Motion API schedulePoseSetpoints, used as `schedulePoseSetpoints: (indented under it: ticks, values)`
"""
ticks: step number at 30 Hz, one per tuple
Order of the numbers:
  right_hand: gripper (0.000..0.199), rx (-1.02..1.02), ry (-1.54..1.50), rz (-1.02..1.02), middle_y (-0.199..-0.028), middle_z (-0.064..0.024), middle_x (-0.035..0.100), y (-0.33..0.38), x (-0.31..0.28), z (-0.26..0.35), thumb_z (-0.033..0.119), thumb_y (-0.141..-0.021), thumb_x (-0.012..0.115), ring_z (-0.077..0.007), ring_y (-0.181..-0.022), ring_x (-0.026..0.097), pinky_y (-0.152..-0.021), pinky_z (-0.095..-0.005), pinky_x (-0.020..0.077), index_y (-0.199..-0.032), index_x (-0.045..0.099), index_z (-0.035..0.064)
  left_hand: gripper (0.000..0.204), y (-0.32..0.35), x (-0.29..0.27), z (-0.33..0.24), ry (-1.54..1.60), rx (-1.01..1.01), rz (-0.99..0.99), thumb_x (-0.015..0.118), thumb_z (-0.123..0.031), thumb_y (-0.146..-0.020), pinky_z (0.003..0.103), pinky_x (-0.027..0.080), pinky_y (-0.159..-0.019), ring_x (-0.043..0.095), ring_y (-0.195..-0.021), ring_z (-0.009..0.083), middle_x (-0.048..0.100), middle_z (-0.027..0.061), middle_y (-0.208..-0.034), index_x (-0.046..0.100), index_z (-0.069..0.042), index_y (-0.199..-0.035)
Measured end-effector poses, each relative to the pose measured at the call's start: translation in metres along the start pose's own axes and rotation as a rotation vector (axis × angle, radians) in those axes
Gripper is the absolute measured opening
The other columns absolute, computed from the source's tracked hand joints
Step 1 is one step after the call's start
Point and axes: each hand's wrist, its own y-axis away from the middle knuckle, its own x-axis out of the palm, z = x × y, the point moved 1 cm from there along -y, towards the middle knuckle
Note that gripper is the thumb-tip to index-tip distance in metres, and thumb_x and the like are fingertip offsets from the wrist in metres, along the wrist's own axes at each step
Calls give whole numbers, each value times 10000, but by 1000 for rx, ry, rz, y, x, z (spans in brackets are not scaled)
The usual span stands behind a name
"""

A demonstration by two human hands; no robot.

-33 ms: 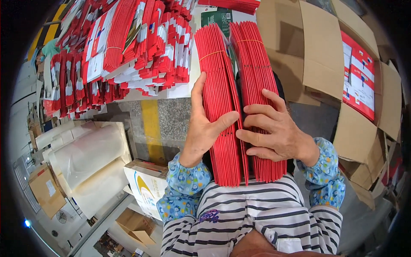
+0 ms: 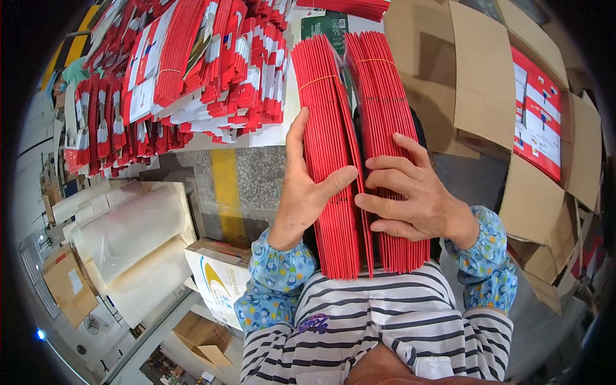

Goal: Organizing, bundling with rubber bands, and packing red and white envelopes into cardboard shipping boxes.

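Two long bundles of red folded card sleeves, edges up, lie side by side against my striped shirt. My left hand grips the left bundle: its fingers run along the outer side and its thumb lies over the top edges. Across the right bundle my right hand rests with its fingers apart, the tips reaching to the gap between the bundles. One red sleeve stands slightly away from the left bundle at that gap. A thin rubber band crosses each bundle near its far end.
A large heap of red and white sleeves covers the table at the far left. To the right stands an open cardboard box with red printed sleeves inside. Wrapped rolls and a white printed carton are on the left.
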Motion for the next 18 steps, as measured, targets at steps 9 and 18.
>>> schedulePoseSetpoints:
  ticks: [9,18]
  values:
    - [316,-5,-25,-12,-1113,-91,603,3,0,-2,345,-792,729,-269,-1101,590,-1108,-557,260,-1042,711,151,976,0,2,-3,-54,34,2,780,-130,-760,381,335,-1104,371,-1325,251,307,180,-1461,146,-6,-1492]
    - [318,-28,-101,11,-997,-98,587,3,-9,-11,342,-804,727,-329,-1148,568,-1088,-557,317,-772,573,65,984,3,-5,-7,-25,7,-2,762,-82,-721,373,306,-1120,359,-1336,243,312,167,-1462,160,-34,-1498]
